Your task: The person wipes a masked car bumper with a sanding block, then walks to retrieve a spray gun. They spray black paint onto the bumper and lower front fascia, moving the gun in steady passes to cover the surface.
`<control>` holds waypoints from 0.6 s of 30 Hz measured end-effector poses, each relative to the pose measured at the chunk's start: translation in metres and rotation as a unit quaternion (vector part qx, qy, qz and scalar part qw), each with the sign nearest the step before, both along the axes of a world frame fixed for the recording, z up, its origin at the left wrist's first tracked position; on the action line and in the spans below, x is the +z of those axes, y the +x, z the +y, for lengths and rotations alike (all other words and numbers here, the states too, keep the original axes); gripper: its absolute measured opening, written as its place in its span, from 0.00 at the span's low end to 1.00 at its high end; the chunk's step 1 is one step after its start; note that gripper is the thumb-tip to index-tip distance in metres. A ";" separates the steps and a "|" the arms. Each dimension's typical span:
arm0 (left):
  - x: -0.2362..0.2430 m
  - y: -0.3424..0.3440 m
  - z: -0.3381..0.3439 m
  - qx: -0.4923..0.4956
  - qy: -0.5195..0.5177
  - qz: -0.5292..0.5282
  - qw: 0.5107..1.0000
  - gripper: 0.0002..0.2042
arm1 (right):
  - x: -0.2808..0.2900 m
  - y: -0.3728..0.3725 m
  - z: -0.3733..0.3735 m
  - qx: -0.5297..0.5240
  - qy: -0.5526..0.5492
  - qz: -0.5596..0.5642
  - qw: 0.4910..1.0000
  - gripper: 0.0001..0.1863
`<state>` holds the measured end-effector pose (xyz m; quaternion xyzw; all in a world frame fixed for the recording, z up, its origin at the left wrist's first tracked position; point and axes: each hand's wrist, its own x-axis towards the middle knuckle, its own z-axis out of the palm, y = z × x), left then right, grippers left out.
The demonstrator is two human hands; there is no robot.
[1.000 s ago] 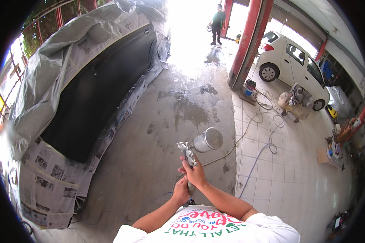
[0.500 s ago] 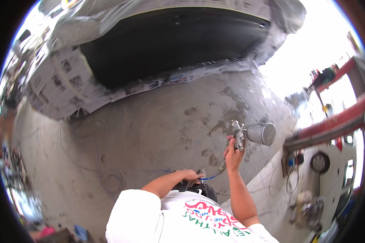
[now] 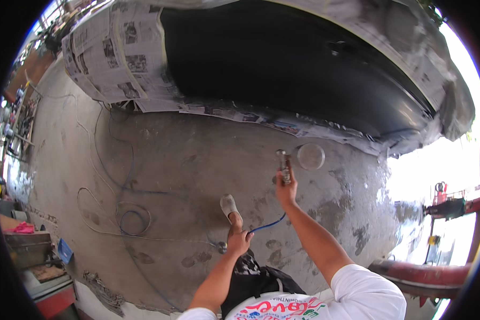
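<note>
Grey floor [image 3: 197, 138], hands [image 3: 240, 242] apart, spray gun [image 3: 284, 172] in the right [image 3: 286, 189]

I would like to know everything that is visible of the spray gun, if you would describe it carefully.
The spray gun is silvery and looks metallic, with a slim body and a round, greyish cup out to its right side. The right hand grips it, hiding much of the handle. It is held in front of the person, over the grey floor in this view, apart from the black panel. Whether it is spraying, and where its hose joins, cannot be told.
</note>
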<state>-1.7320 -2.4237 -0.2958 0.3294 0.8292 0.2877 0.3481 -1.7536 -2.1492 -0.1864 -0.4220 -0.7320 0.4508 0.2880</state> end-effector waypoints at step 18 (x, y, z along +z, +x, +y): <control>-0.225 -0.237 0.176 0.313 -0.094 -0.114 0.938 0.24 | -0.367 -0.515 0.015 0.216 0.009 0.109 0.970 0.30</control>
